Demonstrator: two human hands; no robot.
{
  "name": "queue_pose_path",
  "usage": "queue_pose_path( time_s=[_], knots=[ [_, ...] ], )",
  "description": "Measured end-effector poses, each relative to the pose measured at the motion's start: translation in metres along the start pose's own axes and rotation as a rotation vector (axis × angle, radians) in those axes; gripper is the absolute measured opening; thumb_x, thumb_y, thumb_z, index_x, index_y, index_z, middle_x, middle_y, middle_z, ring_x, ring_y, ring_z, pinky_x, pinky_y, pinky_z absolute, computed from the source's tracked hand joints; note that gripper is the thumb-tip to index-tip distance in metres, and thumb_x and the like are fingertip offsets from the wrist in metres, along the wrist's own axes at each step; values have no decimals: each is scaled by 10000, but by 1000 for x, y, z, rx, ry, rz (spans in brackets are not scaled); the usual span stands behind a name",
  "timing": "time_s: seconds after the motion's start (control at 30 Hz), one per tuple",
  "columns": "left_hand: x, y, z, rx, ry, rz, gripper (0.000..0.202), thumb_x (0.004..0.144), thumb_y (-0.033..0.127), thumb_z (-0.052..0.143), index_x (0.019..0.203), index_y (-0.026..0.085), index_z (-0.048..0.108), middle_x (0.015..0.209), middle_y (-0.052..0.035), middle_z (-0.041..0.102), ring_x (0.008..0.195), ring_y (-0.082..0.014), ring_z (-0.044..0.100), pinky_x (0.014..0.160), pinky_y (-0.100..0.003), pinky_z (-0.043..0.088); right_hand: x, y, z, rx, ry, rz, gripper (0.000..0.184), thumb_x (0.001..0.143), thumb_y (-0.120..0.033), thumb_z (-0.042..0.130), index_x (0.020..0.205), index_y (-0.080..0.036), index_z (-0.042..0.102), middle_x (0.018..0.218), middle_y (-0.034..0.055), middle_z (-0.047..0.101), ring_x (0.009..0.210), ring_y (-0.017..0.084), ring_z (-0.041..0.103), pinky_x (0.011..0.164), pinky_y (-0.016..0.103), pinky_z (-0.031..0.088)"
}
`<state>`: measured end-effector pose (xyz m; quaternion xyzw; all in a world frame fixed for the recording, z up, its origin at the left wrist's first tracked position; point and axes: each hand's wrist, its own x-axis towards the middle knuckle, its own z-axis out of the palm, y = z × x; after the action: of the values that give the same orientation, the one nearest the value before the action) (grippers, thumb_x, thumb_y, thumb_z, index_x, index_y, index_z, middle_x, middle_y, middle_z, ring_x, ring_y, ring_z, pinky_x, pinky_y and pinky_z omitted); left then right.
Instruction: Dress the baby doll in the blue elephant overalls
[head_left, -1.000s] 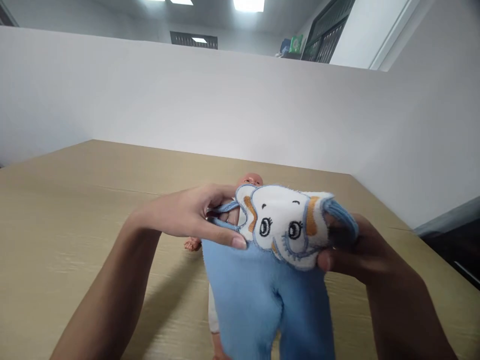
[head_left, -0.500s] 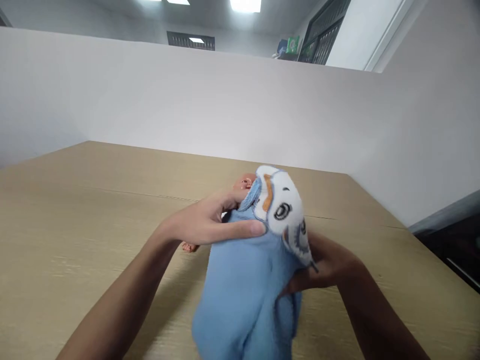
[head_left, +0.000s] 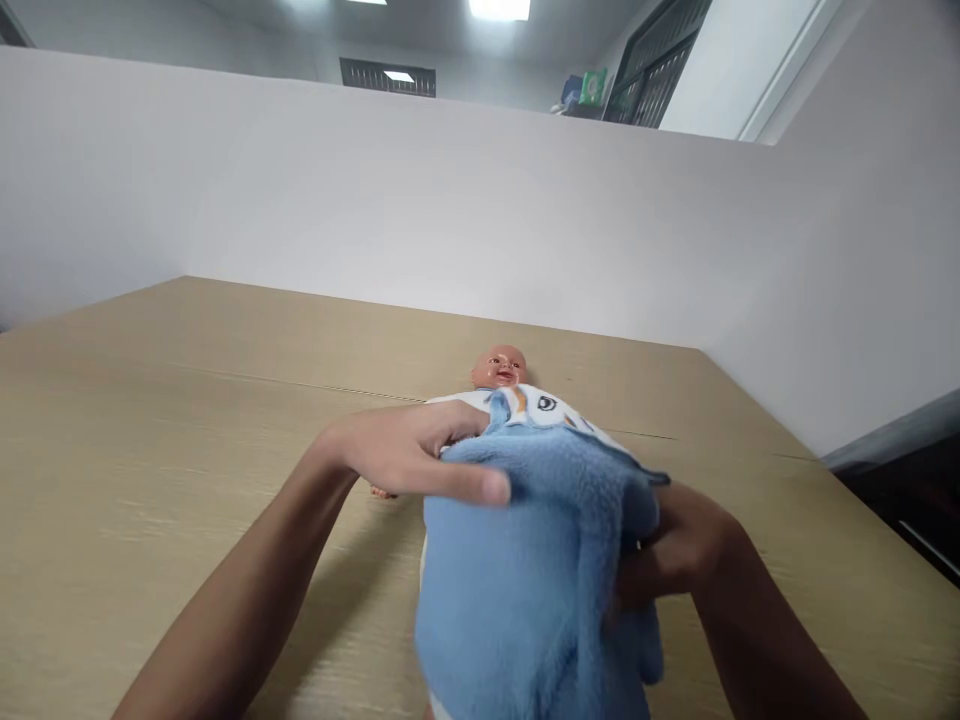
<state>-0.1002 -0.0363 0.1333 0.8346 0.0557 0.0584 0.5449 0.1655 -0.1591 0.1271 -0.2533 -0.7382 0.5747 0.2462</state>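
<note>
White bib point(head_left: 529, 405) of the blue garment point(head_left: 517, 580) has tipped away from the camera since half a second ago, so that it shows now as a narrow strip, while the plain blue cloth below turns toward the viewer; by this, also the head of the doll point(head_left: 500, 368) comes free from behind the cloth. I judge from this that the garment is being turned and spread between the hands, and is not yet settled. It looks soft and fluffy, with deep folds at its right side, and on the bib one stitched eye and a bit of orange are visible. It is held up in front of the doll and hides most of its body. The left hand point(head_left: 420, 450) pinches the upper left edge, thumb lying on the front, other fingers tucked behind. The right hand point(head_left: 675, 555) reaches into the folds at the other side; its fingers are hidden, so I cannot tell whether they grip. Farther out, the doll lies on the wooden table point(head_left: 187, 420), and behind stands a white wall point(head_left: 375, 200).
</note>
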Motion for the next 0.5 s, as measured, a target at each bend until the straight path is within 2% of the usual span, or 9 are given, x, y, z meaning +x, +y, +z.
queue_pose_path(
  time_s=[0.07, 0.1, 0.17, 0.2, 0.23, 0.3, 0.4, 0.43, 0.5],
  knots=[
    [1, 1, -2, -41, -131, 19, 475, 712, 581, 940, 858, 182, 727, 783, -32, 691, 733, -201, 645, 636, -270, 565, -4, 4, 0, 9, 141, -11, 359, 819, -456, 914, 1078, -212, 866, 1009, 53, 829, 1094, 304, 761, 1019, 375, 608],
    [2, 2, -2, -61, -147, 51, 462, 689, 552, 964, 864, 185, 744, 825, -50, 727, 795, -230, 681, 711, -293, 602, -6, 8, 0, 17, 210, -7, 390, 806, -478, 919, 1088, -215, 864, 1041, 55, 830, 1106, 309, 757, 1036, 387, 602],
    [3, 3, -2, -93, -78, 126, 389, 721, 481, 962, 899, 199, 763, 874, -62, 760, 884, -249, 715, 832, -313, 627, -8, 14, 1, 34, 302, 46, 434, 796, -506, 921, 1112, -216, 854, 1095, 56, 827, 1115, 303, 755, 1051, 385, 593],
    [3, 3, -1, -105, -27, 163, 335, 757, 445, 945, 905, 205, 763, 846, -49, 752, 859, -228, 713, 830, -297, 625, -8, 16, 2, 54, 303, 84, 437, 813, -514, 907, 1124, -214, 848, 1105, 54, 825, 1097, 290, 761, 1031, 372, 601],
    [4, 3, -1, -114, 17, 188, 278, 802, 412, 915, 908, 208, 759, 797, -29, 730, 789, -195, 695, 787, -271, 617, -6, 17, 2, 82, 259, 116, 427, 833, -513, 890, 1131, -210, 843, 1101, 52, 824, 1072, 276, 767, 1006, 358, 610],
    [4, 1, 1, -113, 48, 188, 191, 901, 374, 825, 884, 206, 735, 702, 9, 661, 616, -127, 602, 652, -222, 571, -1, 16, 2, 121, 62, 119, 405, 827, -481, 898, 1111, -197, 844, 1061, 46, 823, 1044, 263, 771, 989, 341, 611],
    [3, -2, 3, -41, 16, 151, 282, 943, 409, 767, 776, 197, 688, 686, 2, 628, 607, -124, 570, 648, -231, 557, 5, 7, 4, 81, -162, 58, 371, 734, -397, 976, 1018, -188, 862, 950, 31, 824, 1077, 278, 761, 1037, 333, 584],
    [2, -2, 3, -16, 3, 147, 331, 913, 454, 793, 739, 196, 682, 701, -14, 644, 651, -147, 602, 685, -255, 575, 4, 5, 5, 60, -176, 55, 352, 712, -378, 991, 982, -189, 867, 915, 28, 823, 1071, 281, 763, 1036, 325, 583],
    [0, -3, 2, -8, 20, 147, 417, 771, 572, 889, 709, 199, 715, 721, -49, 686, 715, -206, 663, 730, -304, 604, -1, 3, 7, 69, -109, 69, 336, 697, -398, 996, 939, -199, 873, 868, 26, 823, 1017, 287, 775, 981, 316, 609]
  ],
)
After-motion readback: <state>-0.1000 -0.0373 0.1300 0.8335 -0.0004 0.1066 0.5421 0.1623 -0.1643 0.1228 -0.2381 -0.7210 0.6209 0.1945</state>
